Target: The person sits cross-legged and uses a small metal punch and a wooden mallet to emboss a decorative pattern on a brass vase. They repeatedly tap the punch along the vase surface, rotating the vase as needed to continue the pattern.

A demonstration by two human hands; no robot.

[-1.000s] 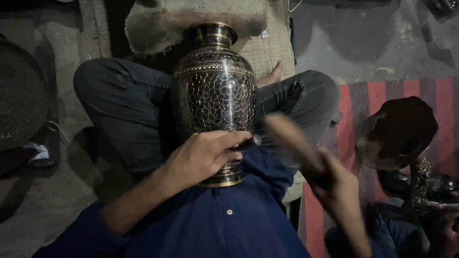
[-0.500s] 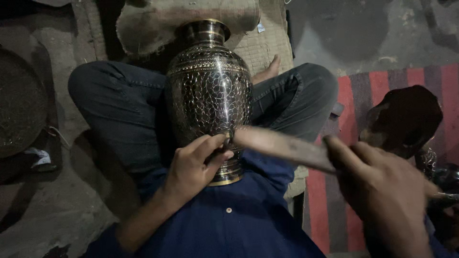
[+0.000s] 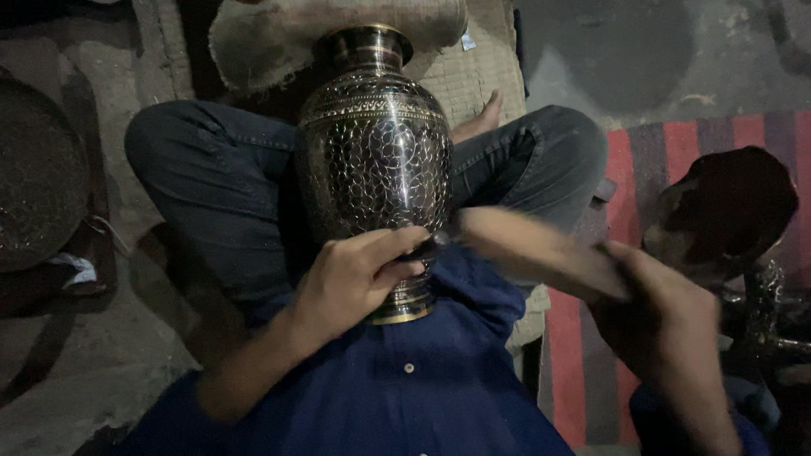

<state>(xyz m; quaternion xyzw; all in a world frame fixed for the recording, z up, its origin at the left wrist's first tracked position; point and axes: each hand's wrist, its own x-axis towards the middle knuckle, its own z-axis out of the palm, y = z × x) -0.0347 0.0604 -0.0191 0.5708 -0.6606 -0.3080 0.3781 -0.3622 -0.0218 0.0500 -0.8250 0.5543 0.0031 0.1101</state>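
Item: engraved metal vase (image 3: pixel 376 160), dark body with fine pale scrollwork, brass-coloured bands at shoulder and foot. It lay tilted along the seated person's lap, foot toward the blue shirt (image 3: pixel 405 388), mouth pointing away toward a piece of coarse sacking (image 3: pixel 279 38).

Left hand (image 3: pixel 359 274): rested on the lower body of the vase, just above its foot, fingers curled against the metal and pinched together near the engraved surface. Whether a small tool sat in the pinch could not be told.

Right hand (image 3: pixel 667 325): to the right of the vase, clenched around the end of a pale, flat wooden mallet (image 3: pixel 541 253), blurred by motion. The far end of the mallet lay just beside the vase's lower right flank; contact could not be told.

Surroundings, relative to the vase:
- Crossed legs in dark jeans (image 3: pixel 211 186) on both sides, a bare foot (image 3: pixel 481 118) to the upper right.
- Woven mat (image 3: pixel 481 72) behind the mouth.
- Round dark metal tray (image 3: pixel 38 177) far left, on the floor.
- Red-striped rug (image 3: pixel 625 160) to the right.
- Dark rounded metal vessel (image 3: pixel 731 211) far right, on the rug, well apart from the vase.
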